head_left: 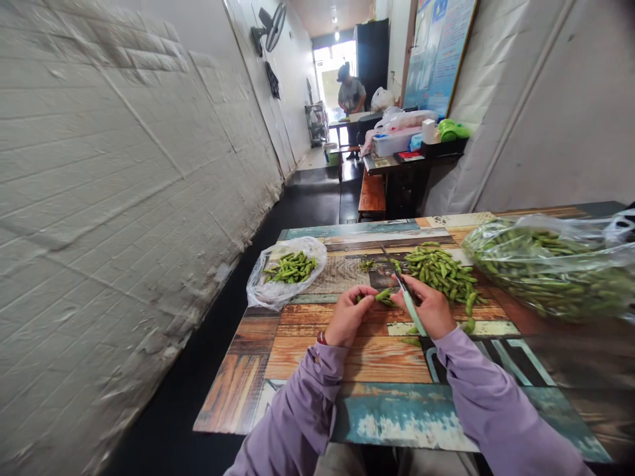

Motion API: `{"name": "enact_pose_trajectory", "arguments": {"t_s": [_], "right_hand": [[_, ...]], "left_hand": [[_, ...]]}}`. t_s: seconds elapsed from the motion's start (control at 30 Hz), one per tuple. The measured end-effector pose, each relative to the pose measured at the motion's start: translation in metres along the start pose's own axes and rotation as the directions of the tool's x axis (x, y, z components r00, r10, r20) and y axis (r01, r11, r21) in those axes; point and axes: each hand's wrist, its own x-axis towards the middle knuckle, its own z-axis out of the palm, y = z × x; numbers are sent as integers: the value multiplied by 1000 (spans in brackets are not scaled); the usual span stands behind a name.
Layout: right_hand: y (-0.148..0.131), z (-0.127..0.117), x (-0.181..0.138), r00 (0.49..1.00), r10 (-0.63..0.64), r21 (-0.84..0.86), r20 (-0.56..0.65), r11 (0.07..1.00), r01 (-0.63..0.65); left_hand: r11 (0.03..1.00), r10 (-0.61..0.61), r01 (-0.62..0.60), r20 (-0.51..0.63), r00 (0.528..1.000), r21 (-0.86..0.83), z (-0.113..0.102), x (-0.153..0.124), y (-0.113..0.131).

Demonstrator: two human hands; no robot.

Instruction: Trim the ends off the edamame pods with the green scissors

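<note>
My left hand (351, 316) is closed, its thumb and fingers pinching green soybean pods (383, 296). Just to the right, my right hand (430, 309) grips a knife (409, 305) with a pale green handle and a narrow dark blade. The blade points away from me and slightly left. My right fingertips are close to the pods in my left hand; whether they touch is unclear. Beyond my right hand lies a loose pile of pods (440, 270). Small trimmed bits (367, 265) lie beyond my left hand.
An open plastic bag (258, 281) with pods stands at the table's left. A large clear bag of pods (550, 264) lies on the right. The patchwork-patterned table (367, 357) is before me. Further back are a loaded side table (391, 162), a bench (372, 192) and a person (351, 92).
</note>
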Motion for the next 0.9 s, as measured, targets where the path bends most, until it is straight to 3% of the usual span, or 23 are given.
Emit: {"name": "enact_pose_trajectory", "arguments": {"t_s": [0.13,0.23,0.43,0.6,0.67,0.77,0.9], "right_hand": [[-1,4,-2,999,-13,49,47,999,11],[-1,6,-3,997,-13,86,73,996,6],[-2,2,-2,997,25,113,69,993,-33],[1,1,-4,993,46,145,110,987,-62],[1,0,-5,991,54,156,120,985,-73],[-3,-1,-6,984,59,225,167,970,-96],[-10,-4,-8,961,41,322,272,937,-131]], "left_hand": [[966,135,-151,87,987,209,7,-3,-3],[952,142,-172,131,981,255,9,-4,-6],[973,133,-123,-35,991,196,4,-1,-4],[949,154,-154,22,988,275,6,-2,-4],[957,123,-131,50,991,258,7,-3,-4],[989,-23,2,140,990,151,7,-3,-4],[982,-183,155,315,931,112,3,-6,-2]]}}
